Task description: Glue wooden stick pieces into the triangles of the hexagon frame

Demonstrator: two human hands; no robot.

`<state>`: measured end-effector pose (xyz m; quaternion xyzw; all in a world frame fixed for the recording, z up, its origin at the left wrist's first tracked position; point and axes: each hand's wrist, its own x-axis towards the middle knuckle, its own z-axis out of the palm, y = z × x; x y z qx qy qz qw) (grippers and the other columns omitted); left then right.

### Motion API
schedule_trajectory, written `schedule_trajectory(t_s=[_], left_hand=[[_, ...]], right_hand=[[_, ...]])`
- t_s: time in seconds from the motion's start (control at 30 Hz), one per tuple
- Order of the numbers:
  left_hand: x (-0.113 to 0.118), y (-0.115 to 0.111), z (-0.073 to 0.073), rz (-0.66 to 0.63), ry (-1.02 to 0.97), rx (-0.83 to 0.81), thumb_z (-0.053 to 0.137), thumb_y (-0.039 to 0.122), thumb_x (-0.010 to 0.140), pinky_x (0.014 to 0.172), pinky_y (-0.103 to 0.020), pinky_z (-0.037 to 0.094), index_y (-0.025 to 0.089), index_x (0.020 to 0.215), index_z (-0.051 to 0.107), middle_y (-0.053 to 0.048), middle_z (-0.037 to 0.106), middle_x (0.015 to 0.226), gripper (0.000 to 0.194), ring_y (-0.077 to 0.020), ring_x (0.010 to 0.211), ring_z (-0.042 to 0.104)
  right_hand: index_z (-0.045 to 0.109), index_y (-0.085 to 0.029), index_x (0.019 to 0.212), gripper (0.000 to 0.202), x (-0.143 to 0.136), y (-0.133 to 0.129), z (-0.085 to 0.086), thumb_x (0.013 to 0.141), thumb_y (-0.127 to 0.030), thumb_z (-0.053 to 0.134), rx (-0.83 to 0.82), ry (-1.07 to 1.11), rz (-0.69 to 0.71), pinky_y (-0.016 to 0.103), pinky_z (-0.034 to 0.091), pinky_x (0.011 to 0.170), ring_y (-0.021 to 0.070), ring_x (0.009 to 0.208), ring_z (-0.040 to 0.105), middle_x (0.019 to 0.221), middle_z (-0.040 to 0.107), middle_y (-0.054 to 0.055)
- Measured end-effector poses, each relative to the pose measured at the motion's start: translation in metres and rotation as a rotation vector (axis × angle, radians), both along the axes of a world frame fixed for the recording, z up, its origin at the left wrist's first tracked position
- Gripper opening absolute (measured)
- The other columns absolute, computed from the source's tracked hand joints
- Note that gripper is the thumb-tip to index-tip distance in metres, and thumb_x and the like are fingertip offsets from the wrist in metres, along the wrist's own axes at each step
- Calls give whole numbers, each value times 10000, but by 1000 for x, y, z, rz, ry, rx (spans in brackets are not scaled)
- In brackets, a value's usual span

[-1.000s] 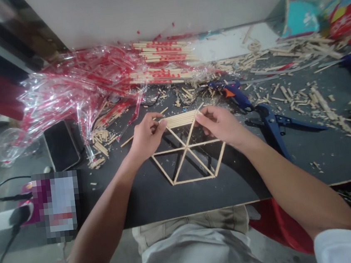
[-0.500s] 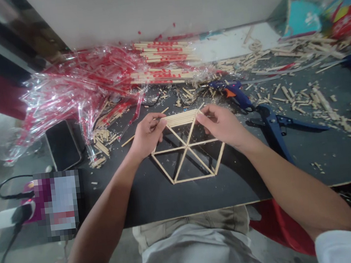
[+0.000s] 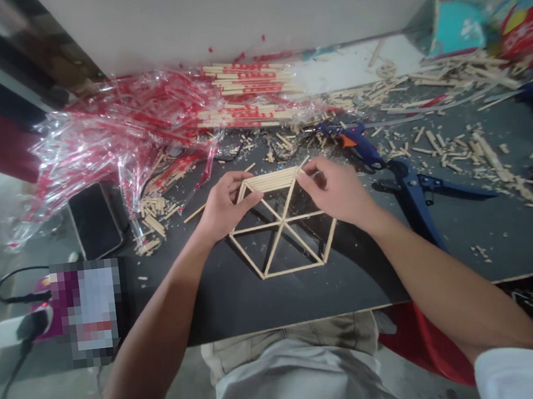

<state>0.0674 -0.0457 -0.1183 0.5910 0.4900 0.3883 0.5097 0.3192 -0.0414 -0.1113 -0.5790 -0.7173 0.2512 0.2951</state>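
A hexagonal frame of thin wooden sticks (image 3: 284, 243) lies on the dark table (image 3: 239, 297), with spokes meeting at its middle. Its far segment is filled with several sticks laid side by side (image 3: 271, 180). My left hand (image 3: 223, 206) pinches the left end of that filled segment. My right hand (image 3: 336, 189) pinches its right end, at the frame's far right corner. Both forearms reach in from the near edge.
A heap of red-printed clear wrappers (image 3: 112, 139) and packed chopsticks (image 3: 246, 94) lies at the back left. A phone (image 3: 93, 219) rests at left. A blue glue gun (image 3: 355, 140) and blue cutters (image 3: 418, 193) lie right of the frame among scattered stick offcuts (image 3: 455, 141).
Both hands have shifted their fingers slightly on the far row of sticks. The frame stays in the same place on the table.
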Motion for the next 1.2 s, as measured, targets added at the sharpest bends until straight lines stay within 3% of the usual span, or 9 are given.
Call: schedule_trajectory(t_s=[0.2, 0.43, 0.77, 0.87, 1.03, 1.2], left_hand=[[-5, 2, -4, -17, 44, -5, 847, 360, 786, 805, -291, 584, 155, 1189, 608, -107, 794, 1098, 511, -198, 942, 768], [-5, 3, -5, -18, 60, -19, 857, 359, 767, 803, -302, 592, 170, 1173, 614, -101, 804, 1114, 509, -199, 930, 773], [-3, 2, -2, -26, 80, -3, 814, 412, 812, 782, -295, 567, 164, 1168, 622, -89, 789, 1044, 475, -187, 889, 749], [-2, -1, 1, 23, 211, 111, 741, 438, 877, 796, -330, 564, 164, 1165, 647, -100, 767, 1067, 409, -195, 893, 720], [3, -12, 13, 44, 590, 537, 733, 424, 909, 1081, -490, 498, 207, 1179, 656, -113, 732, 1250, 354, -299, 1229, 636], [8, -27, 28, 6, 762, 678, 703, 380, 953, 1141, -504, 458, 212, 1280, 614, -143, 672, 1361, 379, -318, 1316, 604]], right_hand=[[556, -246, 860, 274, 2, 2, 1, 968, -497, 558, -57, -19, 35, 342, 386, 640, 190, 596, 565, 686, 648, 24], [544, -245, 851, 330, -3, 0, 8, 843, -516, 733, -103, -27, 0, 343, 401, 662, 203, 636, 590, 710, 659, 21], [570, -242, 786, 297, -3, -1, 6, 920, -495, 649, -34, 4, -42, 339, 403, 643, 167, 548, 544, 666, 652, 14], [573, -241, 787, 303, -3, -2, 5, 923, -503, 640, -16, 30, -33, 337, 410, 644, 162, 545, 543, 677, 661, 16], [588, -236, 827, 363, -8, -6, 5, 949, -578, 599, -38, 109, 5, 333, 437, 651, 178, 618, 608, 759, 699, 36], [560, -246, 859, 437, -15, -14, 8, 968, -669, 562, -108, 167, 31, 330, 424, 613, 169, 573, 584, 728, 660, 14]])
